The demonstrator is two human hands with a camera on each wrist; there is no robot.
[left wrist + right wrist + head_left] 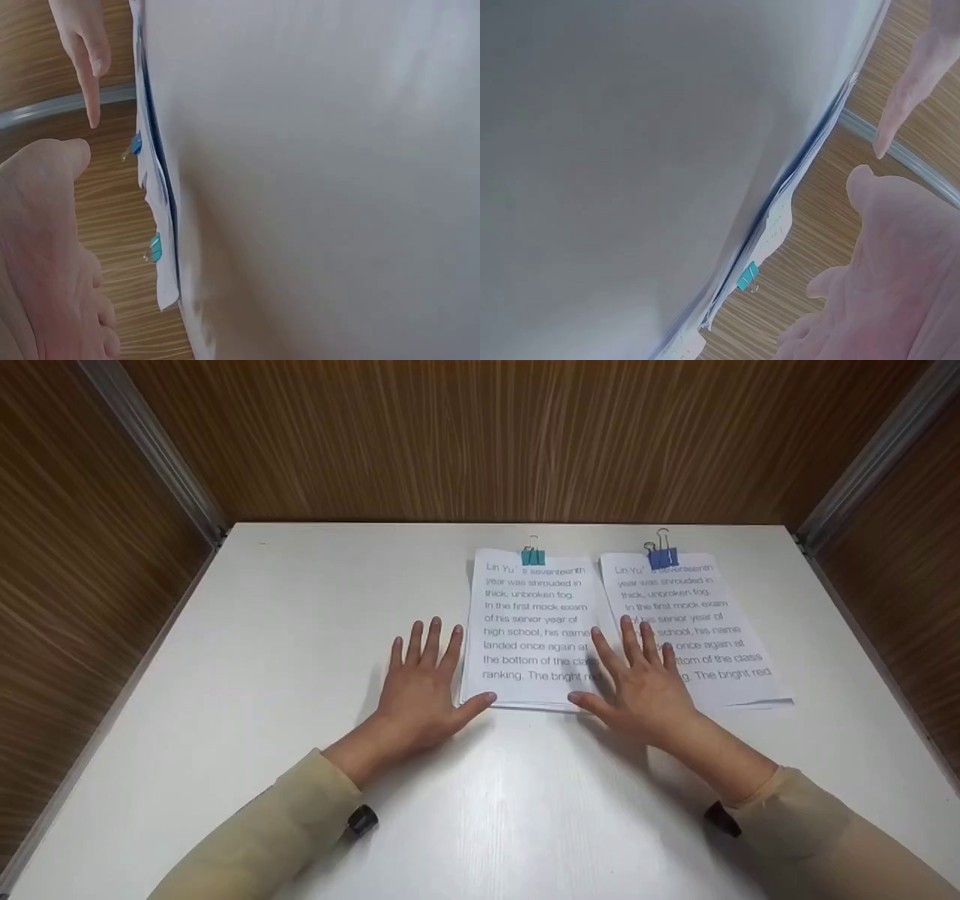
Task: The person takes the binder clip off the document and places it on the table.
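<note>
Two stacks of printed paper lie side by side on the white table. A teal binder clip (533, 557) grips the top edge of the left stack (534, 619), and a blue binder clip (663, 558) that of the right stack (724, 660). My left hand (421, 694), fingers spread, is at the left stack's lower left corner. Spread likewise, my right hand (645, 694) is over the lower inner edges of both stacks. Neither hand holds anything. Both wrist views show the hands (45, 247) raised above the tabletop, apart from the paper.
The white tabletop (300, 615) extends around the stacks. Brown wood-grain panels (510, 442) rise behind and at both sides, with metal strips (150, 450) at the corners. A small black object (363, 820) sits at the left cuff, another (723, 818) at the right cuff.
</note>
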